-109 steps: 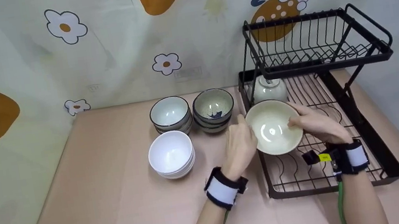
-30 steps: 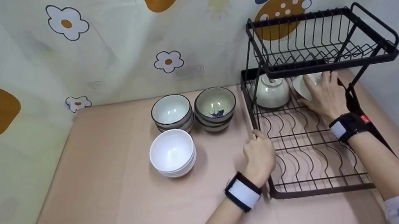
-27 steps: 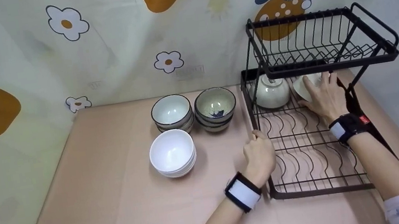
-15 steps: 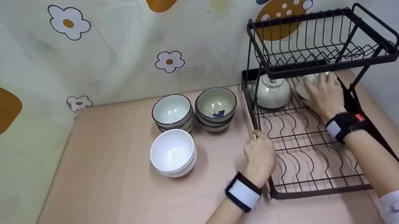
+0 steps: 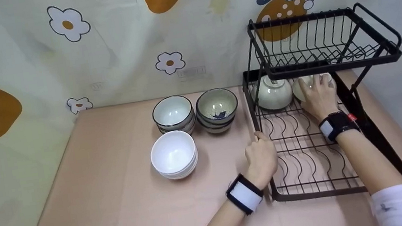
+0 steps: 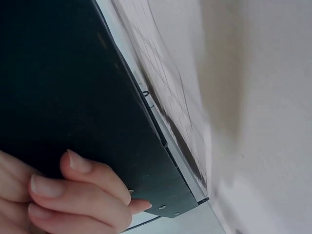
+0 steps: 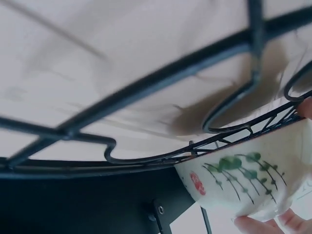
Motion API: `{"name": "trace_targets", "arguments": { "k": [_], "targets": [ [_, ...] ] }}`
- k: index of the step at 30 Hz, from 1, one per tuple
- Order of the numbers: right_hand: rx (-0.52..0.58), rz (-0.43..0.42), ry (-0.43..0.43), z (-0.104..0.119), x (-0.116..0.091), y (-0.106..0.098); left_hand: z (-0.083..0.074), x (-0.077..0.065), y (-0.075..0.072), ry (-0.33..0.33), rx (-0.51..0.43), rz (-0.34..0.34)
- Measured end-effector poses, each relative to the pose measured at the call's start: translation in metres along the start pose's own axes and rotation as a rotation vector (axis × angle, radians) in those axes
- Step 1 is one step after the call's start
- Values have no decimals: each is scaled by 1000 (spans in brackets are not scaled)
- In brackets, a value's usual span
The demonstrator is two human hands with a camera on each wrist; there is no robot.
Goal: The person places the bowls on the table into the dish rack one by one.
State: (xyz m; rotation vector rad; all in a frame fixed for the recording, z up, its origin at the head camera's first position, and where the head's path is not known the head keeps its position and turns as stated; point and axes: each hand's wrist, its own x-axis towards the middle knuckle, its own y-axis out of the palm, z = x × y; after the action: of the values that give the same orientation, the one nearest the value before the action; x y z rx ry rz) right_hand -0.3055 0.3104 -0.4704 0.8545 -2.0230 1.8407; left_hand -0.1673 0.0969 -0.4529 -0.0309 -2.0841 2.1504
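Right hand [image 5: 319, 100]: clamped on a painted bowl [image 7: 239, 170], fingers over its foot, thumb near the rim | bowl: upside down beneath the fingers, glossy, pale, green sprigs, red mark; lower tier of black wire rack [image 5: 318, 194], beside rounded second bowl [image 5: 274, 96] | left hand [image 5: 262, 158]: gripping rack's side rail

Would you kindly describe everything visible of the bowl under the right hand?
The bowl is pale, glossy and seemingly ceramic, its outside painted with green plant sprigs and a red mark. It sits upside down at the back of the black rack's lower tier, beside another overturned bowl. The right hand grips it.
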Motion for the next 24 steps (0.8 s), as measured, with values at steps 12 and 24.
{"name": "trace_targets", "arguments": {
  "k": [12, 24],
  "targets": [
    [30, 46, -3, 2, -2, -1, 0, -1, 3, 4, 5, -61],
    [207, 422, 127, 9, -2, -46, -1, -1, 3, 5, 22, -35]
  ]
}}
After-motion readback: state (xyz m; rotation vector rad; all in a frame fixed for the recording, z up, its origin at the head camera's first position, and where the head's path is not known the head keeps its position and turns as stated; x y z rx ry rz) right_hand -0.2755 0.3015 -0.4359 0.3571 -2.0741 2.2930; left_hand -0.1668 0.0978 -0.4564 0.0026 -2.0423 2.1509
